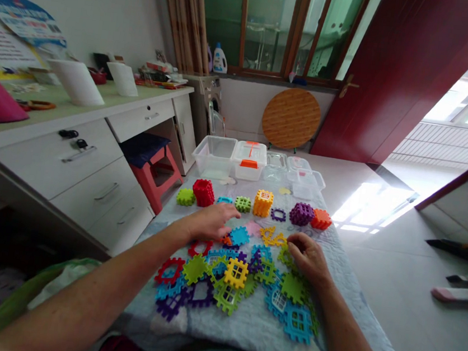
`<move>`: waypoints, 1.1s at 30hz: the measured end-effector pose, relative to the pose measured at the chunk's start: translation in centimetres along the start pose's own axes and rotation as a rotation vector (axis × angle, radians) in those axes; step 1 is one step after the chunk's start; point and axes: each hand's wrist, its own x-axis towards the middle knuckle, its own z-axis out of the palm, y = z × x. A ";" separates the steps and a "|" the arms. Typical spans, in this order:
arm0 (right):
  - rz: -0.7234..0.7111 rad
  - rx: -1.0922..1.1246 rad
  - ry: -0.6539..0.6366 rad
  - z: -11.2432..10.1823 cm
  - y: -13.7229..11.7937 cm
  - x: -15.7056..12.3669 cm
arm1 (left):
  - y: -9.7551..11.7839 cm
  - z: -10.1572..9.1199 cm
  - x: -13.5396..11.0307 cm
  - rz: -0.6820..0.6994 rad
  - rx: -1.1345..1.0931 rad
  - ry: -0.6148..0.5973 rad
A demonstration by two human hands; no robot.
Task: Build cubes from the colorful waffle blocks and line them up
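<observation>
The plastic tiles (236, 272) lie in a loose, overlapping pile on the near half of the counter (351, 335). Each tile is square with a notched edge; some are solid, some are open frames, and some carry window lattices. Colours are red, green, light blue, dark purple and yellow.

The left hand (215, 222) is palm down at the far left of the pile, fingers extended, beside a light-blue tile (239, 236); whether it grips a piece cannot be determined. The right hand (307, 256) is at the pile's far right, fingers curled, next to yellow pieces (271, 236); its grip is likewise indeterminable.

Beyond the hands stand colour-sorted stacks, including a red stack (204, 193), a yellow stack (263, 203) and a purple stack (301, 214). A pale blue patterned cloth covers the counter. Clear plastic containers (214, 159) line its far edge.

Left: a white drawer cabinet (85, 181) and a pink stool (154, 172). Far: a round wooden tabletop (291, 117). Right: a dark red door (381, 74) and sunlit floor (381, 254).
</observation>
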 end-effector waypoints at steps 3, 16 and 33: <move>-0.047 -0.029 0.021 0.2 -0.3 -0.1 | 1.4 2.6 0.5 -0.062 0.030 -0.042; -0.369 -0.383 -0.185 1.4 -2.9 -0.2 | 1.7 5.3 0.7 -0.198 -0.034 0.118; -0.307 -0.405 -0.305 2.5 -4.1 0.4 | 2.3 4.6 -0.3 -0.174 -0.052 0.132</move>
